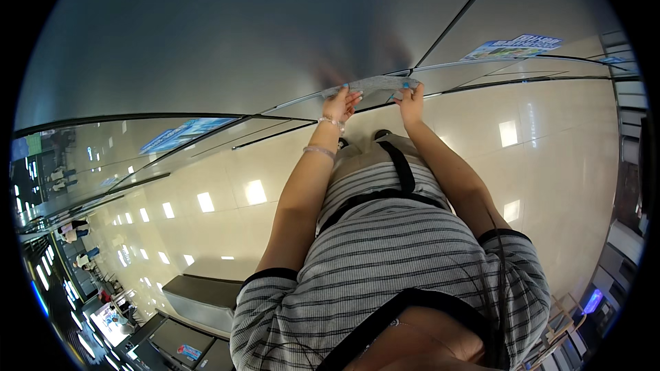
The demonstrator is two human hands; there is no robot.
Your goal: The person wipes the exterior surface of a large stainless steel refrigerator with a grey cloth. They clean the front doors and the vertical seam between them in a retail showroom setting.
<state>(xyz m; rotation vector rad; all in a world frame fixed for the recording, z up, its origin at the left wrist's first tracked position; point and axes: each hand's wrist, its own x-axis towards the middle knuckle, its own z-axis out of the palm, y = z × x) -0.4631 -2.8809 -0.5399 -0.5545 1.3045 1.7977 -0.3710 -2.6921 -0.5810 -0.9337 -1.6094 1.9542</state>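
Observation:
A grey cloth point(379, 83), long and narrow, is stretched between my two hands against the edge of a dark, glossy panelled surface point(258, 36). My left hand point(342, 103) holds the cloth's left end, its thumb and fingers closed on it; a beaded bracelet and a bangle are on that wrist. At the cloth's right end, my right hand point(411, 100) pinches it between thumb and fingers. Blurred reflections of the hands show in the dark surface just above. A thin metal trim point(294, 101) runs along the panel edge beside the cloth.
Blue printed stickers bearing writing point(515, 47) are on the panel front, right and left. Shiny tiled floor point(557, 129) lies below. Behind stand a grey box-like unit point(201, 296) and, lower right, a wooden rack point(559, 322). People are far off at the left.

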